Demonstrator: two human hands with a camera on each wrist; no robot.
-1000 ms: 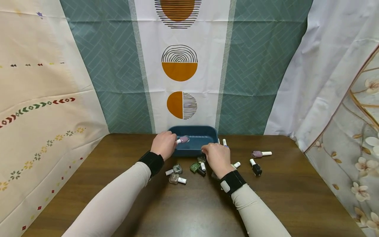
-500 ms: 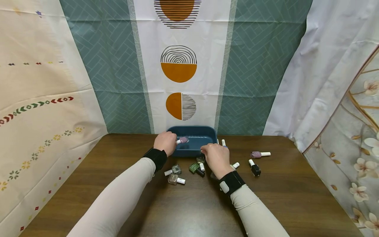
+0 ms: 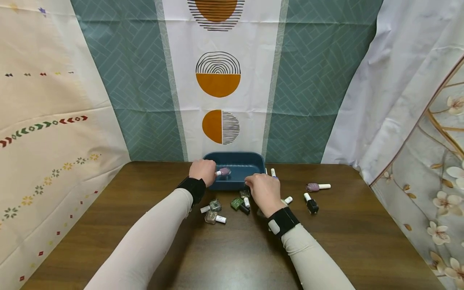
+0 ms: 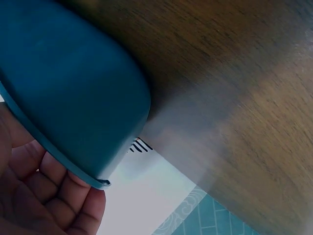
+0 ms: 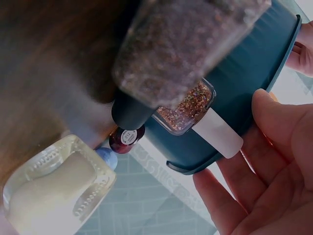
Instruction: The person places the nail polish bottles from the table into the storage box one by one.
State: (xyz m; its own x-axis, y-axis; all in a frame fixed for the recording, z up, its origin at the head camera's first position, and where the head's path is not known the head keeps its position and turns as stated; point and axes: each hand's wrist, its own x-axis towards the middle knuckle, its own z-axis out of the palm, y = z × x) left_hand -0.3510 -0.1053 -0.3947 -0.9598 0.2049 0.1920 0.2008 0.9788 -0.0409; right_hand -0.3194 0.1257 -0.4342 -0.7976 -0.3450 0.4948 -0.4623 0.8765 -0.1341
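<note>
A dark blue plastic bin (image 3: 237, 185) stands at the far edge of the table. My left hand (image 3: 203, 171) holds its left end, the curled fingers (image 4: 51, 178) at the rim in the left wrist view. At the front right corner, my right hand (image 3: 266, 191) grips the rim, with thumb and fingers seen there in the right wrist view. Inside the bin, beside my left hand, lies a mauve nail polish bottle (image 3: 225, 171) with a white cap. A copper-glitter nail polish bottle (image 5: 188, 110) overlaps the bin's outer wall under my right hand.
In front of the bin lie a green nail polish (image 3: 237, 203) and two glitter ones, a darker one (image 3: 215, 205) and a beige one (image 3: 211, 218). To the right are a purple bottle (image 3: 312, 187) and a black bottle (image 3: 312, 206). Patterned cloths (image 3: 232, 72) hang behind the table.
My left wrist and forearm have shifted slightly right and upward in the head view. Both hands stay at the bin, and the bottles lie as before.
</note>
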